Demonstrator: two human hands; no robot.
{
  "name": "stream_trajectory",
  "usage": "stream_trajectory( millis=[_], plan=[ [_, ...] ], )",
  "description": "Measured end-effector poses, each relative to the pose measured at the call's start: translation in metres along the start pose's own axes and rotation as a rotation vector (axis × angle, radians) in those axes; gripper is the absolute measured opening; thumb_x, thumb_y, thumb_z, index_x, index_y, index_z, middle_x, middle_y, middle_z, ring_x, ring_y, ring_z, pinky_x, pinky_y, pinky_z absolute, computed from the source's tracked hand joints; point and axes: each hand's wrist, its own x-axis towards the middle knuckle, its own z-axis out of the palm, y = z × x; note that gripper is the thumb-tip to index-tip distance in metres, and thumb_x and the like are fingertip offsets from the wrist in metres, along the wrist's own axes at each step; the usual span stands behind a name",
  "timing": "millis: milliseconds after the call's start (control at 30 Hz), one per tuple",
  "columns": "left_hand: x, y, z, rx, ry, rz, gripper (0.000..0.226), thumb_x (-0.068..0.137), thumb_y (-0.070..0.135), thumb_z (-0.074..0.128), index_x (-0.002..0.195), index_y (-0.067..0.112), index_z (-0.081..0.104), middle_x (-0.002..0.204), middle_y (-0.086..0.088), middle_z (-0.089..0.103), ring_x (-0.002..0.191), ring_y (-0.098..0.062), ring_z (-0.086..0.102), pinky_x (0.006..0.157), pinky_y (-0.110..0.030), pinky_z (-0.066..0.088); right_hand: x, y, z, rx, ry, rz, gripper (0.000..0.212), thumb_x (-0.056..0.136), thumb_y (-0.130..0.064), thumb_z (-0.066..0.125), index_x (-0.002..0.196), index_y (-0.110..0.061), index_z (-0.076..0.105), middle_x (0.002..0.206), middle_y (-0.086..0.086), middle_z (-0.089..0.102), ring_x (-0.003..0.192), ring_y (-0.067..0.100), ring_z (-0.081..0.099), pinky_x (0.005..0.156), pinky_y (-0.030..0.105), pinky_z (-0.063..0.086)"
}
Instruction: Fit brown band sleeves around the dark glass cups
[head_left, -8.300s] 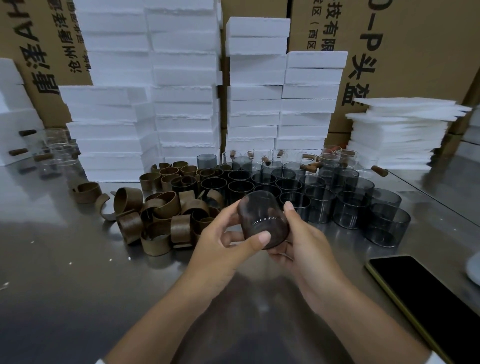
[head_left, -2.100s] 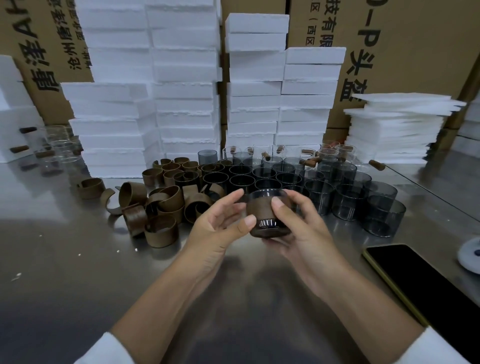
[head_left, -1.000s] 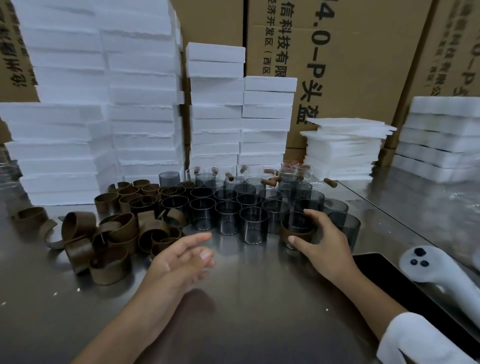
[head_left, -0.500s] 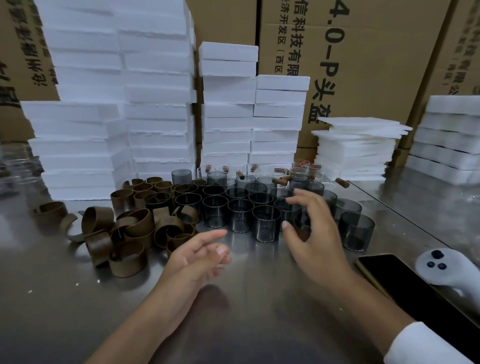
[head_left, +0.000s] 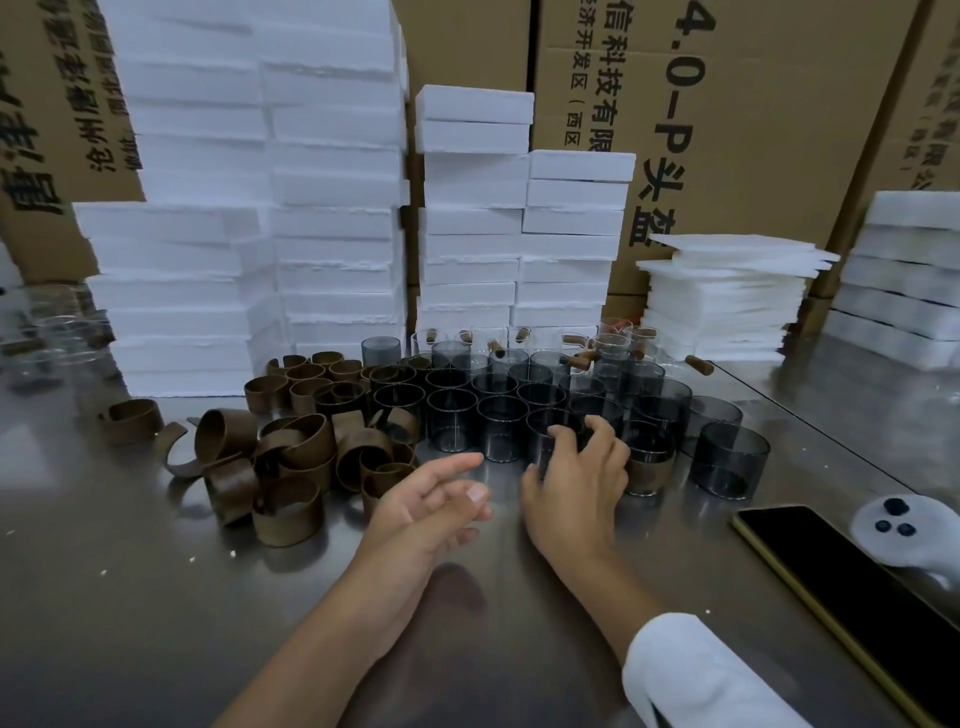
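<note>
Cup (head_left: 540, 447) of smoky dark glass, cylindrical, upright, in right hand (head_left: 571, 483).

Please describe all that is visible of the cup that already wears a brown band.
The banded cup is a short, round, dark smoky glass, standing upright on the steel table in the front row. A brown, leather-like band wraps its lower half. The right hand hides its left edge; whether they touch is unclear.
</note>
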Motion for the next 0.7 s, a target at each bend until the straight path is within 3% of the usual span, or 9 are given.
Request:
stream_trajectory(
  millis=[167, 267, 433, 500, 567, 700],
  plan=[
    [0.001, -0.001, -0.001, -0.004, 0.000, 0.003, 0.045, 0.068, 0.023, 0.067, 0.112, 0.016, 0.064, 0.081, 0.001, 0.068, 0.077, -0.010, 0.065, 0.074, -0.024, 0.051, 0.003, 0.005, 0.000, 0.215, -0.042, 0.069, 0.027, 0.090, -0.028, 0.064, 0.109, -0.017, 0.048, 0.145, 0.011, 0.027, 0.136, 0.029, 0.029, 0.104, 0.035, 0.031],
    [0.002, -0.002, -0.003, -0.005, 0.007, 0.006, 0.045, 0.068, 0.024, 0.067, 0.112, 0.016, 0.064, 0.080, 0.001, 0.068, 0.077, -0.010, 0.066, 0.072, -0.022, 0.052, 0.001, 0.007, -0.001, 0.298, -0.103, 0.090, 0.033, 0.087, -0.030, 0.068, 0.094, -0.019, 0.038, 0.122, 0.005, 0.043, 0.111, 0.026, 0.048, 0.083, 0.031, 0.039],
    [0.003, -0.004, -0.005, 0.044, 0.106, 0.052, 0.029, 0.080, 0.015, 0.066, 0.109, 0.018, 0.066, 0.085, -0.003, 0.068, 0.075, -0.010, 0.066, 0.070, -0.021, 0.053, -0.010, 0.006, -0.015, 0.360, -0.161, 0.004, 0.042, 0.082, -0.030, 0.073, 0.078, -0.025, 0.031, 0.089, -0.006, 0.041, 0.082, 0.014, 0.044, 0.063, 0.023, 0.031],
    [0.004, -0.004, -0.005, 0.109, 0.193, 0.097, 0.022, 0.088, 0.010, 0.062, 0.107, 0.019, 0.065, 0.087, -0.003, 0.066, 0.072, -0.007, 0.065, 0.067, -0.019, 0.051, -0.018, 0.003, -0.021, 0.536, -0.190, -0.018, 0.045, 0.075, -0.026, 0.079, 0.081, -0.027, 0.035, 0.086, -0.007, 0.044, 0.076, 0.006, 0.043, 0.060, 0.015, 0.034],
    [0.005, -0.003, -0.004, 0.171, 0.246, 0.153, 0.018, 0.090, 0.010, 0.059, 0.104, 0.020, 0.064, 0.086, -0.002, 0.064, 0.070, -0.003, 0.064, 0.066, -0.017, 0.049, -0.027, -0.003, -0.027, 0.706, -0.206, -0.018, 0.047, 0.070, -0.025, 0.082, 0.090, -0.030, 0.040, 0.094, -0.007, 0.050, 0.083, 0.002, 0.048, 0.065, 0.008, 0.038],
    [0.002, 0.000, -0.002, 0.214, 0.311, 0.227, 0.015, 0.091, 0.009, 0.057, 0.098, 0.020, 0.065, 0.080, -0.001, 0.064, 0.068, 0.001, 0.061, 0.066, -0.017, 0.048, -0.035, -0.013, -0.026, 1.004, -0.198, 0.018, 0.057, 0.067, -0.017, 0.084, 0.102, -0.038, 0.044, 0.106, -0.011, 0.057, 0.089, -0.006, 0.059, 0.069, 0.009, 0.047]
  ],
)
